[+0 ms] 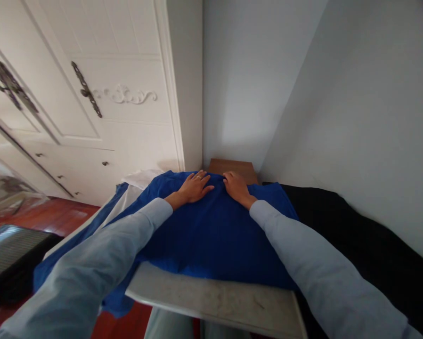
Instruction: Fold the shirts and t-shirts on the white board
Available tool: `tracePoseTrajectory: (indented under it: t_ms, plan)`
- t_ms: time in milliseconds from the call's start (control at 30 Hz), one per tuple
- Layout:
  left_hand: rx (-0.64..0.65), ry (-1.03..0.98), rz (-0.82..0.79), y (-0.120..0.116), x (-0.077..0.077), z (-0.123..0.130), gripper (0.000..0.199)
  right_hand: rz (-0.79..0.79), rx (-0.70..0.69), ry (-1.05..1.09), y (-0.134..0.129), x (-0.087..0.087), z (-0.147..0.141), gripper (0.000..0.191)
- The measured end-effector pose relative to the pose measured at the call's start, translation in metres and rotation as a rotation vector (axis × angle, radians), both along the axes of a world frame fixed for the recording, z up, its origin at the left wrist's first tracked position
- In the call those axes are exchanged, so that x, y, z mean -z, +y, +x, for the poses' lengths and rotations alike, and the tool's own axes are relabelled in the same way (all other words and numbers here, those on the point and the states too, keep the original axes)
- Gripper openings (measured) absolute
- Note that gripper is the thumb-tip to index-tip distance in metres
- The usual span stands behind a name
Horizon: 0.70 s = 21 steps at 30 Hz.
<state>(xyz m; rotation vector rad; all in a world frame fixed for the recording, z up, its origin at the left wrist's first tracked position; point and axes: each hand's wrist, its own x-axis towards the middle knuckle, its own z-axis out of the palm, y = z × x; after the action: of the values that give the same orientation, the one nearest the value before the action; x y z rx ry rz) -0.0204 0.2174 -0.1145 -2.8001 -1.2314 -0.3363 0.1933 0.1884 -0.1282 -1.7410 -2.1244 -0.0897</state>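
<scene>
A blue garment (215, 235), probably a shirt, is spread over a narrow white board or tabletop (211, 289) before me. My left hand (193, 187) lies palm down near the garment's far edge, fingers stretched out and a ring on one. Close to its right, my right hand (237, 188) rests on the same far edge with its fingers loosely bent. Both palms face the fabric, and their undersides are hidden. On the left, the blue cloth hangs down past the board's side, with some white cloth (142, 179) by it.
Black cloth (345, 235) stretches along the right by the grey wall (374, 141). A white wardrobe (134, 117) stands at the left, and a brown box-like piece (232, 167) sits in the corner. A dark, ribbed-topped object (17, 254) is on the red wooden floor (70, 219).
</scene>
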Motion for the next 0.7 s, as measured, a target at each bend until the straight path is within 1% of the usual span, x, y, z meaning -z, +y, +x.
tracePoseTrajectory:
  t_ms: [33,67,133,167,233,333,400,467,533,600,667,700]
  plan:
    - [0.036,0.046,-0.014,-0.003,0.002,-0.003,0.066,0.012,-0.066,-0.015,-0.005,0.001,-0.002,0.041]
    - [0.034,0.083,-0.034,-0.006,0.005,-0.008,0.069,0.012,-0.142,-0.042,-0.010,0.003,-0.002,0.044]
    - [-0.059,0.120,-0.088,-0.007,0.010,-0.018,0.074,-0.041,-0.257,-0.108,-0.019,0.009,0.006,0.051]
    - [-0.125,0.124,-0.113,-0.006,0.013,-0.025,0.076,-0.091,-0.268,-0.131,-0.023,0.013,0.014,0.054]
    - [-0.236,0.119,-0.122,-0.002,0.017,-0.039,0.077,-0.194,-0.206,-0.135,-0.030,0.020,0.038,0.061]
    - [-0.327,0.153,-0.052,0.005,0.018,-0.060,0.078,-0.273,-0.074,-0.062,-0.042,0.023,0.085,0.063]
    - [-0.386,0.201,-0.010,0.008,0.015,-0.071,0.078,-0.286,0.009,0.022,-0.052,0.019,0.114,0.058]
    - [-0.463,0.219,-0.010,0.009,0.010,-0.081,0.075,-0.286,0.086,0.088,-0.066,0.013,0.138,0.049]
    - [-0.508,0.206,-0.039,0.007,0.002,-0.091,0.074,-0.282,0.147,0.107,-0.081,0.005,0.156,0.041]
    - [-0.540,0.180,-0.081,0.003,-0.007,-0.102,0.075,-0.274,0.207,0.108,-0.095,-0.003,0.168,0.038]
    - [-0.585,0.148,-0.101,-0.006,-0.015,-0.108,0.076,-0.257,0.264,0.111,-0.106,-0.010,0.172,0.038]
    - [-0.597,0.134,-0.096,-0.012,-0.019,-0.109,0.077,-0.240,0.277,0.113,-0.109,-0.013,0.168,0.038]
